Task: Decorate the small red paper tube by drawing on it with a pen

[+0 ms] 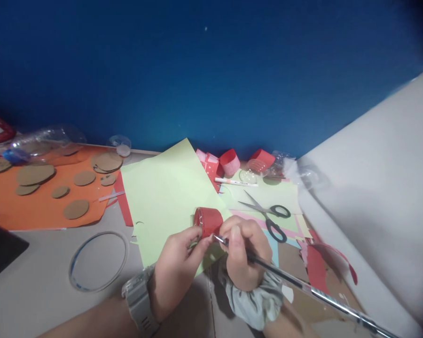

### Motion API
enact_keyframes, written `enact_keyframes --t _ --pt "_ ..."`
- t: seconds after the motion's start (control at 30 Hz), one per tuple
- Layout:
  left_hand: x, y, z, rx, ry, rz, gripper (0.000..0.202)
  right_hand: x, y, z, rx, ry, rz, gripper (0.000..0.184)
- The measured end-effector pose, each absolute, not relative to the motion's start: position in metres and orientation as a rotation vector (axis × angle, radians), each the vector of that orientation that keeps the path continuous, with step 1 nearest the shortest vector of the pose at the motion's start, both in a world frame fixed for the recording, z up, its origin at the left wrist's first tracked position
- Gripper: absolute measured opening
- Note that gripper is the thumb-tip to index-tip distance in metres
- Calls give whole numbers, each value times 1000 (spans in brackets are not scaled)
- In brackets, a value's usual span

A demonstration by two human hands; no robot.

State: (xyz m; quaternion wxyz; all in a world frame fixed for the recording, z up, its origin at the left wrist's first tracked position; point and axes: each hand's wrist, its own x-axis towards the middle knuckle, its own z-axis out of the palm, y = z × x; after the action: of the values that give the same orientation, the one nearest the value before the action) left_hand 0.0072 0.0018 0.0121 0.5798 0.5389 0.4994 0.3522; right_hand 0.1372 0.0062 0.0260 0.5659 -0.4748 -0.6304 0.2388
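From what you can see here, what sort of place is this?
Likely a craft table: green paper, scissors and cardboard discs lie about; the left hand holds a red roll, the right hand a pen.

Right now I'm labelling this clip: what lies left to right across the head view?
The largest cardboard disc → clear ring → left hand → red-wrapped cup → right hand holding a pen → scissors → white sheet.

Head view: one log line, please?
left hand: holds red paper-wrapped cylinder | right hand: clear plastic pen at cylinder | beneath: green paper sheet
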Motion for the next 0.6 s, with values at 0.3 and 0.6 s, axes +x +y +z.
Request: enact_keyframes --t 0.3,0.6 --pt "7 6 17 1317 1209 808 23 141 15 24 -1225 -1676 736 23" --pt "8 4 15 1338 1145 793 16 143 22 22 -1320 -1511 801 34"
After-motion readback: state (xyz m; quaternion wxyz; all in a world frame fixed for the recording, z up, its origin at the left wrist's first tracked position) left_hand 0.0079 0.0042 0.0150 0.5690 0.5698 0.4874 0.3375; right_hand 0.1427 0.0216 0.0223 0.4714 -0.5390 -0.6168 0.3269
